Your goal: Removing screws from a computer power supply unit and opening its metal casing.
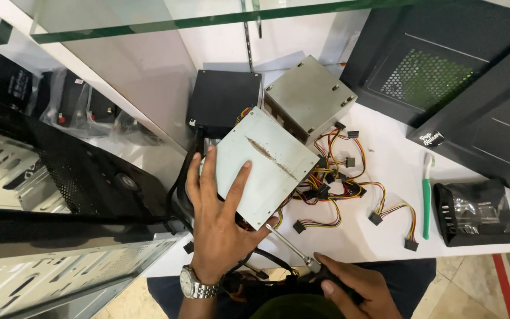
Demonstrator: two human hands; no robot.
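My left hand lies flat on a grey metal power supply box that rests tilted at the table's front edge, fingers spread over its lid. My right hand grips the dark handle of a screwdriver, whose steel shaft points up-left to the box's lower corner. A tangle of red, yellow and black cables with black plugs spills from the box to the right.
A second grey power supply and a black one lie behind. Black computer case panels fill the right rear; an open case stands at left. A green toothbrush and a black pouch lie on the white table.
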